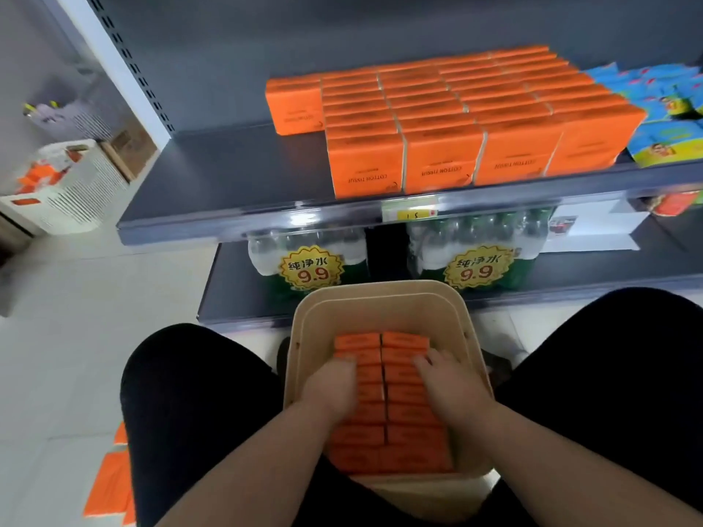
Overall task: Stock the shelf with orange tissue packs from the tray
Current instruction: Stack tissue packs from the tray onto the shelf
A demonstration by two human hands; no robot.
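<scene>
Touching tray packs (403,342), left hand (334,386), right hand (452,386), shelf packs (441,161) marked COTTON TISSUE

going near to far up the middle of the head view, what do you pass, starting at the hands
left hand and right hand on loose orange tissue packs → tray far rim → water bottle packs on the lower shelf → price tag on the shelf edge → stocked orange tissue packs

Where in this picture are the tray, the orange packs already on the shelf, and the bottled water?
tray (380,313): head view, bare far inner wall.
orange packs on the shelf (441,161): head view, a front pack's face.
bottled water (310,268): head view, left bundle's yellow sticker.
</scene>
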